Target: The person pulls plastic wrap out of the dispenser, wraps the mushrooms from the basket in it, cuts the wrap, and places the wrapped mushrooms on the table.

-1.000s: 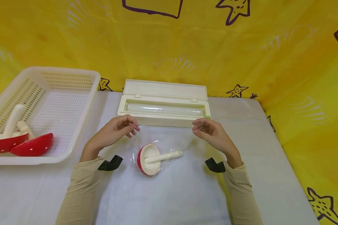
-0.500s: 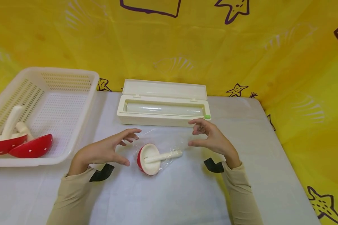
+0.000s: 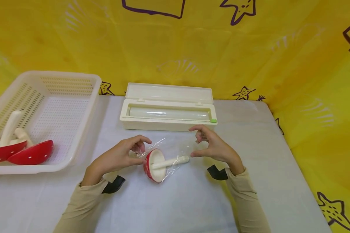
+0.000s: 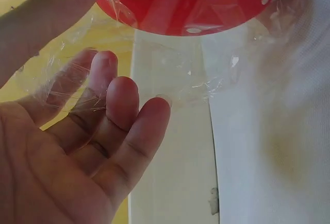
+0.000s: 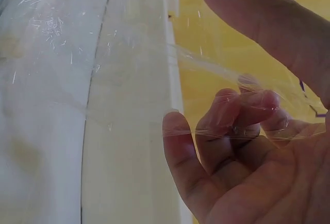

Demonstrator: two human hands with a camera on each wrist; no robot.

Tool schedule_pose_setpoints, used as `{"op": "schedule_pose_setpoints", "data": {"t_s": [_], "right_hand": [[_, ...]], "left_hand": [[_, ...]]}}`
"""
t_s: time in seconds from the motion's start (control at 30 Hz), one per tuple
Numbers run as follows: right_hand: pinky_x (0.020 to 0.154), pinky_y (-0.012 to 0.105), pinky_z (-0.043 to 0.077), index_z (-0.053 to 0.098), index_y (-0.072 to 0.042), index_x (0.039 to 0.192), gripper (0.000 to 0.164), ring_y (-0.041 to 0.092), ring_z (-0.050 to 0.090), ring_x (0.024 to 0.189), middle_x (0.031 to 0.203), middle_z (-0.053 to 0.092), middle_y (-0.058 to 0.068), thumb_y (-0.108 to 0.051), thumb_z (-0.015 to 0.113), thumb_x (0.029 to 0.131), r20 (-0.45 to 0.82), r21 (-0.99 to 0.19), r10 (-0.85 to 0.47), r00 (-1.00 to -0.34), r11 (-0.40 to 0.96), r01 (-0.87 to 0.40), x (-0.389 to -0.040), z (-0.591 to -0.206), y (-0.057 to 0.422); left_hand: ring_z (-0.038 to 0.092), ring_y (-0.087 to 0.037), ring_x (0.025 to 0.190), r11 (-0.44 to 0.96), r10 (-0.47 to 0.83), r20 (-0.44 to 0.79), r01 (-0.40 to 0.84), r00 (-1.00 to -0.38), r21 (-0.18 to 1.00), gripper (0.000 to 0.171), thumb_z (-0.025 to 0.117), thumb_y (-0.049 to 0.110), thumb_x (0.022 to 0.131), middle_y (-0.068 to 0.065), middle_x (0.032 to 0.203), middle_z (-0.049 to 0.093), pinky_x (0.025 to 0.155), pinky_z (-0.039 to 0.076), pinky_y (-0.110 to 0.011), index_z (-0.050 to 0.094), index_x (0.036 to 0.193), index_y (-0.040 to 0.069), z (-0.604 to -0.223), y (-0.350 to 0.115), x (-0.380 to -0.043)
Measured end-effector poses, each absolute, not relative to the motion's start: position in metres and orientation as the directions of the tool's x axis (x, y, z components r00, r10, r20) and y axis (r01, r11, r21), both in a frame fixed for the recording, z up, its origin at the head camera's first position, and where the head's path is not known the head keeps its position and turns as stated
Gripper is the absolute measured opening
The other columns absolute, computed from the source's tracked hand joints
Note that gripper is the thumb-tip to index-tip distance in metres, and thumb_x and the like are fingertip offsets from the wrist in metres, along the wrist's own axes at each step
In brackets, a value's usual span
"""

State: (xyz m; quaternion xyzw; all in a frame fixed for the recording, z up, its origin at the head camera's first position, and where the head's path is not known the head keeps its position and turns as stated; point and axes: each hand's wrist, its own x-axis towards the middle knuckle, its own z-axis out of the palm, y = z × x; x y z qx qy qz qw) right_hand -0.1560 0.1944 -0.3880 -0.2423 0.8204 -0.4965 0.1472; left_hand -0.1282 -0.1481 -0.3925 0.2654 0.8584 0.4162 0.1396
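Observation:
A red ladle (image 3: 157, 165) with white dots, a white inside and a white handle lies at the table's middle. Clear plastic wrap (image 5: 51, 26) covers it and stretches up to both hands. On the ladle's left, my left hand (image 3: 118, 155) has its thumb tip at the red bowl. The left wrist view shows the wrap across its relaxed, loosely bent fingers (image 4: 147, 126). My right hand (image 3: 217, 147) is beyond the handle's end, thumb and fingers apart. Wrap clings across its bent fingers (image 5: 178, 141) in the right wrist view.
Behind the hands stands an open cream box (image 3: 167, 124) with a roll of wrap (image 3: 169, 113) inside and a green piece at its right corner. A white basket (image 3: 87, 129) at left holds red ladles (image 3: 32, 153). Yellow patterned cloth (image 3: 169, 42) hangs behind.
Both hands have come down from near the box towards the ladle. My left hand first drew back left, then moved in to the bowl. Thumbs and fingers have spread, and the wrap is pulled closer.

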Motion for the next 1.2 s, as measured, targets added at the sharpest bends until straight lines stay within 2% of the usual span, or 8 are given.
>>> {"op": "schedule_pose_setpoints", "data": {"t_s": [0.33, 0.47, 0.63, 0.73, 0.87, 0.93, 1.07, 1.2], "right_hand": [[0.091, 0.045, 0.043, 0.05, -0.003, 0.131, 0.07, 0.026, 0.047, 0.092, 0.088, 0.041, 0.011, -0.006, 0.088, 0.071, -0.01, -0.877, -0.545, -0.838, 0.407, -0.254, -0.156, -0.39, 0.19], [0.088, 0.046, 0.041, 0.051, -0.001, 0.13, 0.069, 0.031, 0.046, 0.091, 0.088, 0.04, 0.016, -0.007, 0.087, 0.072, -0.01, -0.868, -0.548, -0.836, 0.42, -0.264, -0.156, -0.39, 0.189], [0.079, 0.036, 0.041, 0.057, -0.001, 0.126, 0.057, 0.02, 0.045, 0.083, 0.081, 0.039, 0.005, -0.006, 0.085, 0.076, 0.028, -0.835, -0.537, -0.843, 0.451, -0.314, -0.154, -0.389, 0.187], [0.07, 0.027, 0.04, 0.066, -0.001, 0.115, 0.036, 0.014, 0.045, 0.076, 0.075, 0.042, -0.002, -0.007, 0.08, 0.082, 0.073, -0.803, -0.524, -0.849, 0.474, -0.362, -0.153, -0.39, 0.185], [0.069, 0.024, 0.043, 0.073, -0.006, 0.096, 0.01, 0.011, 0.047, 0.074, 0.072, 0.051, -0.003, -0.003, 0.074, 0.087, 0.157, -0.773, -0.512, -0.844, 0.467, -0.428, -0.151, -0.391, 0.184], [0.072, 0.024, 0.046, 0.073, -0.007, 0.09, 0.009, 0.01, 0.049, 0.075, 0.075, 0.057, -0.001, 0.001, 0.072, 0.087, 0.194, -0.776, -0.511, -0.837, 0.442, -0.45, -0.151, -0.391, 0.184], [0.073, 0.021, 0.049, 0.07, -0.008, 0.084, 0.017, 0.009, 0.053, 0.075, 0.081, 0.065, 0.003, 0.009, 0.068, 0.084, 0.223, -0.789, -0.517, -0.827, 0.402, -0.464, -0.15, -0.39, 0.182], [0.07, 0.02, 0.049, 0.069, -0.008, 0.083, 0.018, 0.008, 0.055, 0.074, 0.083, 0.067, 0.003, 0.01, 0.067, 0.084, 0.224, -0.791, -0.519, -0.825, 0.398, -0.465, -0.15, -0.389, 0.18]], "left_hand": [[0.056, -0.006, 0.078, 0.448, 0.609, -0.024, 0.319, -0.793, 0.835, 0.014, 0.075, 0.009, 0.087, 0.008, 0.081, 0.06, 0.073, 0.05, -0.021, 0.064, 0.092, 0.016, -0.391, -0.145, -0.127], [0.051, -0.004, 0.072, 0.44, 0.596, 0.014, 0.341, -0.803, 0.83, 0.019, 0.067, 0.001, 0.088, 0.01, 0.074, 0.054, 0.067, 0.045, -0.019, 0.06, 0.082, 0.018, -0.393, -0.141, -0.126], [0.04, -0.002, 0.063, 0.451, 0.56, 0.115, 0.418, -0.821, 0.789, 0.027, 0.055, -0.01, 0.078, 0.012, 0.066, 0.039, 0.057, 0.034, -0.017, 0.05, 0.075, 0.016, -0.398, -0.134, -0.125], [0.035, -0.001, 0.059, 0.5, 0.533, 0.164, 0.465, -0.83, 0.731, 0.022, 0.052, -0.01, 0.078, 0.011, 0.064, 0.035, 0.055, 0.031, -0.018, 0.051, 0.08, 0.013, -0.4, -0.128, -0.125], [0.035, 0.0, 0.053, 0.583, 0.485, 0.162, 0.456, -0.859, 0.672, 0.024, 0.052, -0.004, 0.085, 0.012, 0.058, 0.037, 0.054, 0.034, -0.02, 0.058, 0.104, 0.009, -0.402, -0.122, -0.124], [0.037, -0.001, 0.052, 0.604, 0.468, 0.137, 0.429, -0.873, 0.671, 0.026, 0.052, -0.001, 0.09, 0.011, 0.057, 0.038, 0.054, 0.037, -0.021, 0.059, 0.112, 0.009, -0.402, -0.121, -0.124], [0.041, -0.003, 0.056, 0.59, 0.465, 0.084, 0.378, -0.882, 0.714, 0.018, 0.051, 0.004, 0.098, 0.009, 0.061, 0.044, 0.056, 0.041, -0.021, 0.063, 0.11, 0.008, -0.401, -0.12, -0.124], [0.052, -0.007, 0.069, 0.545, 0.511, -0.033, 0.294, -0.859, 0.785, 0.018, 0.061, 0.019, 0.099, 0.005, 0.078, 0.058, 0.064, 0.046, -0.021, 0.062, 0.111, 0.006, -0.396, -0.124, -0.122]]}}
